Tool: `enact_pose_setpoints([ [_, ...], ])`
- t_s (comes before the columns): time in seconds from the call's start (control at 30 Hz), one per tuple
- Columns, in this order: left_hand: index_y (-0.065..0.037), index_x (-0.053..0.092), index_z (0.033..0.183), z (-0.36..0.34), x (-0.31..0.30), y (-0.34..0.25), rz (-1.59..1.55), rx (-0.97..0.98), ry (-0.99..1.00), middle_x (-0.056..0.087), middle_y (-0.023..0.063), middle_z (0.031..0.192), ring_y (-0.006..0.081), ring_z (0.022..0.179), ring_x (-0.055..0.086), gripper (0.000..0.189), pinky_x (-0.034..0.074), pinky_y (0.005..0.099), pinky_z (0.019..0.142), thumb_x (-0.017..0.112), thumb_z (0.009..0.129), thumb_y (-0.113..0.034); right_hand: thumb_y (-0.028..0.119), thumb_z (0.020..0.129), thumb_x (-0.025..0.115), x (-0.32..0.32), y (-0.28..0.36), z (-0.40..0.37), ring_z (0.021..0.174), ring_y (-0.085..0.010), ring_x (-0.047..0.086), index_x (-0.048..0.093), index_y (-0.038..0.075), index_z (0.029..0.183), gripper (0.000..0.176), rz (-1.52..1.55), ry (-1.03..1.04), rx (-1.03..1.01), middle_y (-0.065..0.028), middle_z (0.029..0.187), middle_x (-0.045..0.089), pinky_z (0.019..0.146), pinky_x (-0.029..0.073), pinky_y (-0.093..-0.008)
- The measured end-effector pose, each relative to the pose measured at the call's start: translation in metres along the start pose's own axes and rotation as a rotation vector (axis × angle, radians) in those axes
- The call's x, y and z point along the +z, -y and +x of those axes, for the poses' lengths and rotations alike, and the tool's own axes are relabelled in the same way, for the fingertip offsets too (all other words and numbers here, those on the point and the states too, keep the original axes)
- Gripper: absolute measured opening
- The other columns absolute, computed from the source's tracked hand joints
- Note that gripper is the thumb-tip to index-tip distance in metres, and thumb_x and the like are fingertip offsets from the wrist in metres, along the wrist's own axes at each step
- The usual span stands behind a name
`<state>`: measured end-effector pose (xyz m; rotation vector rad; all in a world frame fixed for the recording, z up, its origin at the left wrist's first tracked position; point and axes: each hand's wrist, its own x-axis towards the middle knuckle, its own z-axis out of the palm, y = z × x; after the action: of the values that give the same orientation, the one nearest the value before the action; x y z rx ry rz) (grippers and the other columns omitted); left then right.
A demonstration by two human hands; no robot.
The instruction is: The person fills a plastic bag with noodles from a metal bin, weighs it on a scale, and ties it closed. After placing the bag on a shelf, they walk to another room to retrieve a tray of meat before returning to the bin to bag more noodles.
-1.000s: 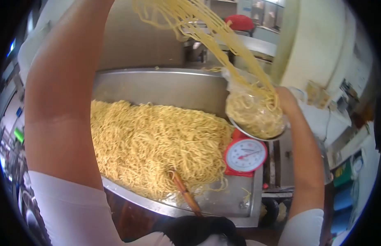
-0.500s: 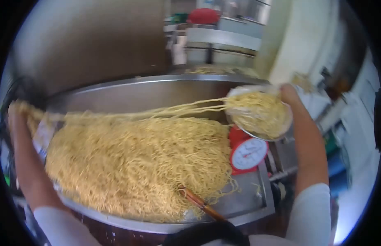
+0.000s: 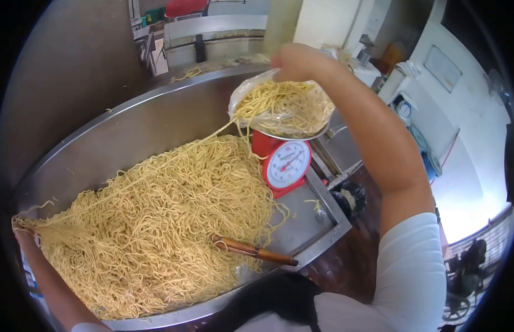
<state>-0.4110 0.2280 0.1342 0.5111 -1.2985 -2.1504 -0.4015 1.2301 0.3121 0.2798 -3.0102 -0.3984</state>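
A wide heap of yellow noodles (image 3: 157, 221) lies in a metal tray (image 3: 152, 116). At its far left end, my left hand (image 3: 24, 232) is closed on a bunch of noodles. Several long strands run from there across the heap to a clear plastic bag of noodles (image 3: 284, 108). The bag rests on the pan of a red scale (image 3: 288, 163) with a white dial. My right hand (image 3: 296, 63) is at the bag's upper edge, its fingers mostly hidden, so its grip is unclear. A wooden handle (image 3: 257, 252) lies on the noodles near the front edge.
Loose noodles lie on the ledge (image 3: 185, 74) behind the tray. A dark bag (image 3: 351, 199) is beside the tray's right corner. Farther right are blue round containers (image 3: 428, 157) and a second small scale (image 3: 403, 109). A red object (image 3: 185, 6) is at the top.
The view has turned right, shifting the tray and scale leftward. The strands between left hand and bag now hang lower, mostly on the heap. My left hand is lower, at the heap's end.
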Motion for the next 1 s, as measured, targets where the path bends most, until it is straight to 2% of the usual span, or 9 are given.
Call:
enact_pose_setpoints([
  [0.13,-0.016,0.061,0.088,0.01,0.006,-0.006,-0.009,0.006,0.179,0.061,0.0003,0.077,0.0198,0.072,0.059,0.014,0.053,0.0371,0.072,0.053,0.091,-0.027,0.022,0.077,0.066,0.02,0.065,-0.02,0.093,-0.0313,0.065,0.07,0.012,0.103,0.028,0.396,-0.308,-0.148,-0.0124,0.098,0.069,0.081,0.053,-0.043],
  [0.3,-0.017,0.06,0.078,-0.061,0.049,0.016,-0.107,0.066,-0.072,0.057,-0.0019,0.069,0.0164,0.064,0.056,0.014,0.052,0.033,0.06,0.06,0.088,-0.026,0.019,0.078,0.065,0.076,0.141,-0.034,0.108,-0.0259,0.06,0.061,0.008,0.12,0.044,-0.055,-0.349,-0.517,-0.0108,0.105,0.068,0.098,0.042,-0.0404],
  [0.4,-0.019,0.055,0.072,-0.071,0.029,0.014,-0.224,-0.046,0.176,0.052,-0.0034,0.06,0.0129,0.056,0.051,0.019,0.047,0.032,0.05,0.062,0.088,-0.025,0.018,0.077,0.065,0.105,0.16,-0.024,0.114,-0.0243,0.056,0.059,0.005,0.117,0.042,-0.067,-0.461,-0.586,-0.0097,0.105,0.067,0.105,0.034,-0.0402],
  [0.47,-0.019,0.05,0.07,-0.126,0.06,0.006,-0.244,-0.017,0.107,0.045,-0.0038,0.054,0.0112,0.049,0.046,0.022,0.043,0.0283,0.045,0.061,0.088,-0.026,0.017,0.078,0.063,0.093,0.178,-0.026,0.108,-0.0278,0.059,0.06,0.005,0.108,0.033,-0.011,-0.077,-0.477,-0.011,0.099,0.068,0.108,0.031,-0.0425],
  [0.53,-0.018,0.048,0.071,-0.137,0.06,-0.005,-0.251,0.025,0.05,0.041,-0.0034,0.052,0.0111,0.047,0.044,0.022,0.04,0.0264,0.042,0.059,0.089,-0.024,0.029,0.077,0.064,0.088,0.187,-0.02,0.099,-0.0322,0.062,0.063,0.005,0.107,0.038,0.126,0.042,-0.408,-0.0158,0.095,0.066,0.101,0.04,-0.0436],
  [0.63,-0.016,0.047,0.066,-0.167,0.06,-0.017,-0.306,0.095,0.011,0.038,-0.0039,0.05,0.0112,0.043,0.041,0.021,0.036,0.0264,0.038,0.059,0.084,-0.016,0.016,0.08,0.052,0.065,0.191,-0.015,0.089,-0.039,0.061,0.062,0.003,0.084,0.017,0.499,-0.031,-0.308,-0.0208,0.086,0.062,0.073,0.049,-0.0462],
  [0.67,-0.016,0.045,0.063,-0.194,0.084,-0.023,-0.285,0.119,-0.22,0.037,-0.004,0.049,0.0117,0.042,0.039,0.023,0.036,0.0275,0.038,0.058,0.082,-0.016,0.015,0.081,0.05,0.067,0.182,-0.01,0.083,-0.0428,0.058,0.06,0.0,0.084,0.019,0.572,-0.07,-0.388,-0.0232,0.082,0.058,0.073,0.046,-0.0473],
  [0.97,-0.015,0.046,0.064,-0.087,-0.036,-0.079,-0.444,0.245,-0.359,0.042,0.0017,0.055,0.0188,0.046,0.043,0.018,0.041,0.0328,0.042,0.059,0.077,-0.015,0.009,0.085,0.044,0.028,0.163,0.005,0.068,-0.0176,0.053,0.052,0.001,0.078,0.014,0.745,-0.064,-0.289,-0.0073,0.069,0.053,0.065,0.044,-0.0321],
  [1.0,-0.013,0.058,0.073,-0.045,-0.079,-0.093,-0.38,0.204,-0.352,0.058,0.0055,0.067,0.0227,0.062,0.057,0.006,0.051,0.0371,0.06,0.06,0.077,-0.018,0.01,0.085,0.045,0.026,0.159,0.01,0.068,-0.0151,0.05,0.051,0.002,0.077,0.013,0.779,-0.109,-0.301,-0.0047,0.068,0.051,0.063,0.043,-0.0309],
])
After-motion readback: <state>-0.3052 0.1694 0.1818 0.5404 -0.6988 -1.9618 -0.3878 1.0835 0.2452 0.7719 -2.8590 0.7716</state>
